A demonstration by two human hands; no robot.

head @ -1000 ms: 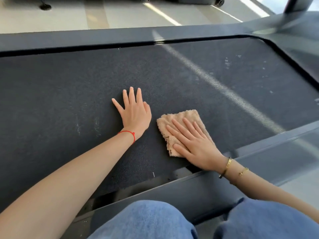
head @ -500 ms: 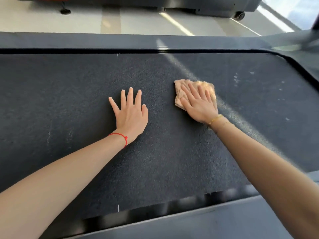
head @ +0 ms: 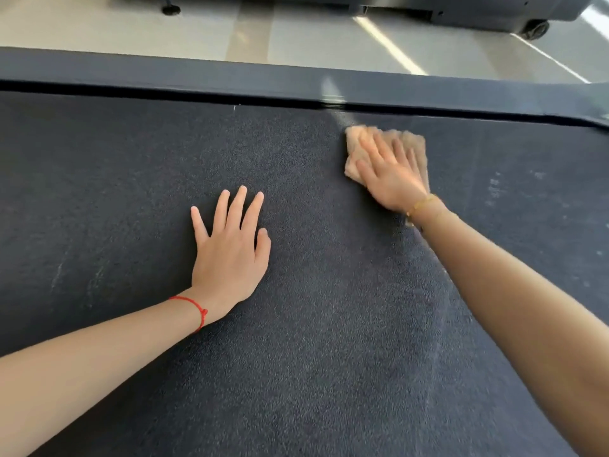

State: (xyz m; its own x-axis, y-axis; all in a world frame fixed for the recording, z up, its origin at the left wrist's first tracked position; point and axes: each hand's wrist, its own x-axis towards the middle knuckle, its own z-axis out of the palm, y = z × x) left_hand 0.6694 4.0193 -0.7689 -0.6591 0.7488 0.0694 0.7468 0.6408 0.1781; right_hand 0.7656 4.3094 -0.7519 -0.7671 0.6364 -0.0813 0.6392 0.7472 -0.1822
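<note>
A dark, rough treadmill belt (head: 313,324) fills most of the head view. My left hand (head: 230,252) lies flat on it near the middle, fingers straight and spread, a red string round the wrist. Farther away and to the right, my right hand (head: 392,176) presses flat on a folded beige cloth (head: 354,141), close to the belt's far edge. The hand covers most of the cloth, and both are a little blurred. A gold bracelet sits on the right wrist.
A dark side rail (head: 197,77) runs along the far edge of the belt. Beyond it is a pale floor (head: 296,34) with another dark machine base (head: 494,11) at the top right. Pale dusty marks (head: 494,186) speckle the belt on the right.
My right hand has slid the cloth away from me, from the near edge of the belt to its far edge. My left hand has stayed flat in place.
</note>
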